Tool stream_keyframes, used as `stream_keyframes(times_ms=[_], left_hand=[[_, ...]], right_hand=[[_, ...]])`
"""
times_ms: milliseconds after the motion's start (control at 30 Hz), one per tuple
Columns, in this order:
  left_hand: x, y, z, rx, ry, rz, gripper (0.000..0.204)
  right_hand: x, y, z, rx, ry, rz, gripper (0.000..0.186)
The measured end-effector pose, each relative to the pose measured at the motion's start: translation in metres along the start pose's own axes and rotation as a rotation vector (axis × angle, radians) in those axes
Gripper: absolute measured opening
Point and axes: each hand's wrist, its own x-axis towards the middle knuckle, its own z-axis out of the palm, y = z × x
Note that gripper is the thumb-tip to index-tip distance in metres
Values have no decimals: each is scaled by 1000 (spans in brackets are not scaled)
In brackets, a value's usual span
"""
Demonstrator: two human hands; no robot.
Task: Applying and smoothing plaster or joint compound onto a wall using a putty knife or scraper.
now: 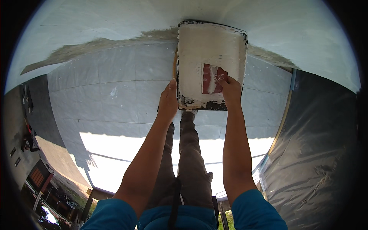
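Scraper (207,78) lies directly left of the right hand (231,89), which grips it by its right edge, some of the fingers hidden. Its long side runs away from the body, roughly in line with the right forearm, and a pale stripe of paste (212,78) follows that direction. The right hand is clearly the nearer one; the left hand (168,100) is across the board (211,42), against its left edge, with fingers partly hidden, so its grip cannot be told. The board, paste-coated and dark-edged, stretches beyond both hands, longer outward than across. Farther out from the hands is a pale wall (115,23); below them, grey floor (107,101).
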Motion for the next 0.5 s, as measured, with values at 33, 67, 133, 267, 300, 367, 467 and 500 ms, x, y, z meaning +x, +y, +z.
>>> stream_keyframes(times_ms=[33,67,133,267,300,367,467,500], left_hand=[[0,0,3,-3,-2,-10,71],[-1,2,6,-32,-42,-37,79],[-3,5,8,-61,-77,-67,88],[-3,5,4,-103,-54,-80,95],[-2,4,3,-109,-49,-96,96],[-3,6,5,-104,-50,-118,97],[-3,7,4,-102,-49,-133,98],[-3,6,4,-106,-46,-127,99]], right_hand=[[2,2,4,-7,0,7,24],[2,5,8,14,-28,22,24],[1,5,21,37,-60,40,24],[-7,-2,49,80,-149,66,25],[-7,0,55,92,-168,88,24],[-11,0,60,232,-192,145,24],[-18,1,62,347,-200,181,23],[-20,1,60,350,-200,181,23]])
